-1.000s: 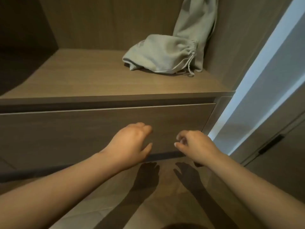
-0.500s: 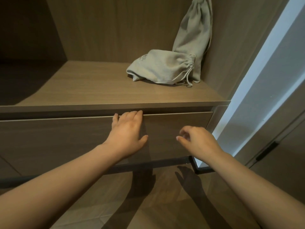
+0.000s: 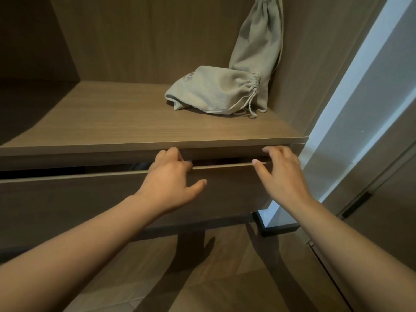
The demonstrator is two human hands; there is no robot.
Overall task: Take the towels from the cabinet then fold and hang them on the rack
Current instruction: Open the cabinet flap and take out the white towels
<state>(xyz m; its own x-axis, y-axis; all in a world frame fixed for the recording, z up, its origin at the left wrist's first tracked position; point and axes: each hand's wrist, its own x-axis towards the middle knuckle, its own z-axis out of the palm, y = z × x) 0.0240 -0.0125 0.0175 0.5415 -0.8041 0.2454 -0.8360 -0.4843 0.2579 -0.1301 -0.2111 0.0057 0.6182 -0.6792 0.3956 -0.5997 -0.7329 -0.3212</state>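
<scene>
Your left hand [image 3: 173, 176] hooks its fingers over the top edge of the drawer front [image 3: 90, 199]. Your right hand [image 3: 281, 174], fingers loosely spread, reaches the same edge just beside it. No towels show; likely they lie behind that front, straight ahead of both hands. The edge runs crosswise under your fingers, so pull toward yourself. The left hand has the firmer hold.

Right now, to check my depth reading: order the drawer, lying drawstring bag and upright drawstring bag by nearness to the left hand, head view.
1. Drawer, under the shelf: the left hand grips its top edge.
2. Lying drawstring bag, on the shelf.
3. Upright drawstring bag, leaning in the back right corner.
</scene>
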